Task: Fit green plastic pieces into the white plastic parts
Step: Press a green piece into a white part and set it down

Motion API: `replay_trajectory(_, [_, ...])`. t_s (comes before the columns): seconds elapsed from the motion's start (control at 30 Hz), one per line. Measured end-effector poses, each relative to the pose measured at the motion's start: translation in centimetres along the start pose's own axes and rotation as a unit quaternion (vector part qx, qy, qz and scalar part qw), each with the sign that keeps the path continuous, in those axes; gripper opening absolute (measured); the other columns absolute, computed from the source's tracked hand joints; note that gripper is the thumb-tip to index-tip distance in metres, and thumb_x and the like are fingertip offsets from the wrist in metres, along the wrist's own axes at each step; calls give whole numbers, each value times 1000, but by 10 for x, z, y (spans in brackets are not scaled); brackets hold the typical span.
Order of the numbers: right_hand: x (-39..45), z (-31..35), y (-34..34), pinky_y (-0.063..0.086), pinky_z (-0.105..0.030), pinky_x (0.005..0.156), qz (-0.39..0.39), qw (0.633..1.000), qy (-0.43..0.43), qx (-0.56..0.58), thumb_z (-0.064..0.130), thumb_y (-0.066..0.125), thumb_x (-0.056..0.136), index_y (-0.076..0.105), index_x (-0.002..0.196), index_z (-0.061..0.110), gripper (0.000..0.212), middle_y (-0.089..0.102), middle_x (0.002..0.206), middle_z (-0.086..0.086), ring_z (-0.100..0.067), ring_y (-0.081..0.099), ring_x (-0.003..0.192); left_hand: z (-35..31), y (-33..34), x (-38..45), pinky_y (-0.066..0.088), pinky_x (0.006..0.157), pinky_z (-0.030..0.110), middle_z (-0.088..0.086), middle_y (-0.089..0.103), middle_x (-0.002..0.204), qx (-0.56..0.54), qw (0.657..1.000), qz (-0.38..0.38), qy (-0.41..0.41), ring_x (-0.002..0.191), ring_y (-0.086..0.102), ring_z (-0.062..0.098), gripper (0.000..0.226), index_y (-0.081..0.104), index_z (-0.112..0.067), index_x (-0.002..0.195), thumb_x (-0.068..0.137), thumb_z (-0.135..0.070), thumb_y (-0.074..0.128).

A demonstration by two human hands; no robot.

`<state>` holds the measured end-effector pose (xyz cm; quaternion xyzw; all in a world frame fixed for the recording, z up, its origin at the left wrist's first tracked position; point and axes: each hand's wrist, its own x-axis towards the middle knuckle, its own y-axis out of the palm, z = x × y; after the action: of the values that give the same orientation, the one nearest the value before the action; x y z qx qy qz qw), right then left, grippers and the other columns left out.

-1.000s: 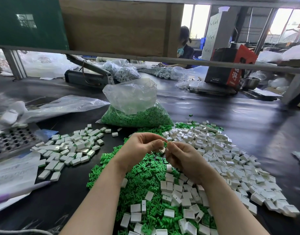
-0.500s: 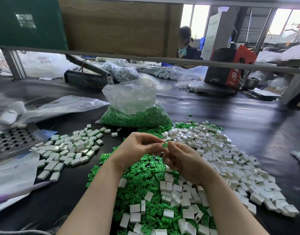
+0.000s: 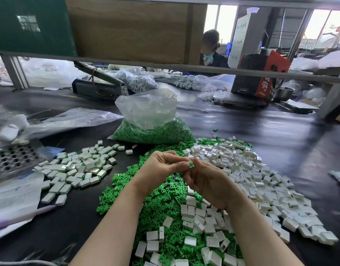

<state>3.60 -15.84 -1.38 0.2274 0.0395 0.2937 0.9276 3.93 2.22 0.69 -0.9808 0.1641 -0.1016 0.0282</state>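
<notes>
Both hands are meeting above the middle of the work surface. The left hand (image 3: 161, 166) is curling its fingers and pinching a small white plastic part (image 3: 188, 164) at its fingertips; the right hand (image 3: 207, 181) is closing thumb and forefinger on a green plastic piece (image 3: 192, 164) that is touching the white part's right side. How far the green piece is sitting inside the white part cannot be told.

The green piece is showing as a bright, glossy fleck, mostly hidden by the fingers. The white part is showing as a small matte block.

Below the hands a heap of loose green pieces (image 3: 146, 204) is spreading toward the viewer, each piece flat with splayed prongs. A broad drift of white parts (image 3: 251, 179), open-sided little boxes, is lying to the right and overlapping the green heap near the wrists. A separate cluster of white blocks with green showing at some edges (image 3: 78, 167) is lying to the left, apart from the green heap across a strip of bare dark table (image 3: 280, 143).

Behind the hands a clear bag of green pieces (image 3: 152, 127) is standing just beyond the heaps. A perforated metal tray (image 3: 11, 158) is sitting at the left edge beside papers (image 3: 13, 194). A horizontal frame bar (image 3: 165, 67) is crossing the view above the far half of the table.
</notes>
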Motion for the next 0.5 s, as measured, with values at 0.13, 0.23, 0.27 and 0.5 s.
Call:
replay_trajectory(0.13, [0,-1,-1,53,-20,73,-8,1000,-2,-4,36,66,83,58,109,0,45,60,80,-7,-13,60,71,1,1,0,53,88,32,-5,62,79,4,1000,-1,14,82,62,11,17,79,-13,88,73,-19,74])
replay_trajectory(0.23, [0,0,-1,52,-20,73,-13,1000,-4,-15,37,67,81,60,108,0,46,60,80,-8,-13,60,71,1,1,0,54,84,29,-6,63,79,8,1000,2,19,80,63,10,16,79,-14,87,73,-20,74])
replay_trajectory(0.27, [1,0,-1,52,-20,73,-16,1000,-5,-20,38,67,81,59,109,-1,48,60,79,-8,-13,60,71,2,1,0,54,84,28,-5,63,79,10,1000,1,19,80,63,11,16,79,-15,87,72,-21,74])
replay_trajectory(0.5, [2,4,4,36,-16,44,-70,989,1,-130,41,66,86,58,100,8,37,59,69,-7,-11,50,55,5,-4,2,54,81,23,-4,63,84,57,997,-41,25,82,65,9,13,80,-18,87,76,-23,77])
